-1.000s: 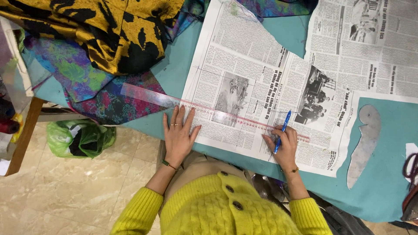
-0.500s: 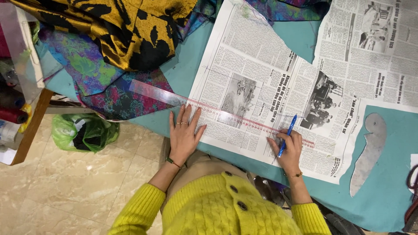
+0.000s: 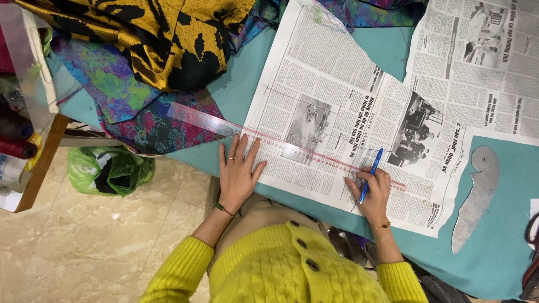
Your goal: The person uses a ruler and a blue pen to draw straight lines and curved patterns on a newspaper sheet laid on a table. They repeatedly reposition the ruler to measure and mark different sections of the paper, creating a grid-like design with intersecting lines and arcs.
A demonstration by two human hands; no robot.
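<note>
- One clear ruler (image 3: 281, 141) lies slantwise across one large newspaper sheet (image 3: 331, 95) on the teal table (image 3: 499, 247); its far end overhangs the floral cloth (image 3: 151, 126).
- The left hand (image 3: 238, 174) lies flat, fingers spread, fingertips pressing the ruler's near edge.
- The right hand (image 3: 373, 193) pinches one blue pen (image 3: 370, 175), tip on the sheet just beside the ruler.
- A second newspaper sheet (image 3: 477, 62) lies at the upper right, overlapping the first.
- One grey curved template (image 3: 477, 196) lies on bare table, right of the sheets.
- One yellow-and-black cloth (image 3: 151, 33) is piled at the upper left, over the floral cloth.
- One green plastic bag (image 3: 109, 171) sits on the tiled floor, under the table edge.
- Thread spools (image 3: 14, 137) show at the left edge; their count cannot be told.
</note>
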